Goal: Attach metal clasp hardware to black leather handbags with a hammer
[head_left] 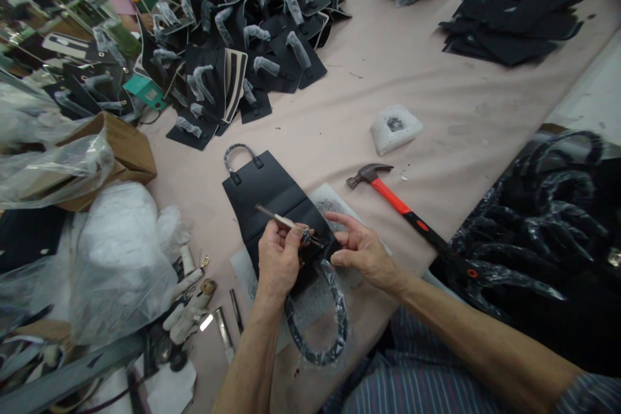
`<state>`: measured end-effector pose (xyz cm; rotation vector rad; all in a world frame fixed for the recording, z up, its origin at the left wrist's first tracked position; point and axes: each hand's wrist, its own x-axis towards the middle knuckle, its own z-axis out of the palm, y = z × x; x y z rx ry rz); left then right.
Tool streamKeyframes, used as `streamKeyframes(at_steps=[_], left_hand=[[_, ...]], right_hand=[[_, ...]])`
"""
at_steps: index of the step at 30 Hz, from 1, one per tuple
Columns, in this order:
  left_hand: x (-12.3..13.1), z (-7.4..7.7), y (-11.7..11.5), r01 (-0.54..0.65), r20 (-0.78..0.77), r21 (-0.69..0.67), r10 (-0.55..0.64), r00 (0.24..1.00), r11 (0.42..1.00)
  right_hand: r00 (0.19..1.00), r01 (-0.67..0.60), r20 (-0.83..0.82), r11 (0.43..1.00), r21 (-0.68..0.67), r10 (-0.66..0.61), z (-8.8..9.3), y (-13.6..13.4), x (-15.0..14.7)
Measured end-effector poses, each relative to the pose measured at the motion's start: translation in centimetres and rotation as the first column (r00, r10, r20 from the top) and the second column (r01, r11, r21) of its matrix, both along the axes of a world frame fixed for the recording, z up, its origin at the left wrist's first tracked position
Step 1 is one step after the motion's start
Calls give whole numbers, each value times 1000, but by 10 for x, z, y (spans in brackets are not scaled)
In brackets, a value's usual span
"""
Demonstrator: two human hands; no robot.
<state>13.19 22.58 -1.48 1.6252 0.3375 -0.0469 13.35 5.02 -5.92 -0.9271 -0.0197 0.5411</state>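
My left hand (279,260) is shut on a slim steel hand tool (286,222) with a pale grip, its tip at a small metal fitting (305,236). That fitting sits at the lower end of a black bag panel (270,191), which lies flat on a grey sheet (337,207). My right hand (363,253) rests beside it, fingers apart, touching the panel's edge. A looped handle wrapped in clear plastic (317,323) hangs below my hands, and a second handle (240,158) stands at the panel's far end. A red-handled claw hammer (383,189) lies right of the panel.
A white stone block (395,128) sits on the pink table cover (388,84). Several black panels (237,58) are heaped at the back, with another stack (514,22) far right. Wrapped handles (528,233) lie right; plastic bags (116,265) and a cardboard box (129,152) lie left. A co-worker's pink sleeve (121,3) shows behind.
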Motion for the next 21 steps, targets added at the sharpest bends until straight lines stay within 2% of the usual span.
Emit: streamKeyframes(at_steps=[6,10,14,21], left_hand=[[0,-2,-1,-3,-6,-23,3,1000,1000],[3,-2,-2,1,-15,-6,-1,1000,1000],[9,0,-4,5,-10,16,-5,1000,1000],[11,-7,-3,1,-26,18,0,1000,1000]], right_hand=[[999,46,-3,999,-21,-46,-2,0,-4],[991,130,-9,990,-56,-131,-4,3,-9],[977,206,-53,978,-35,-207,-3,8,-14],[963,211,-177,977,32,-203,8,16,-13]])
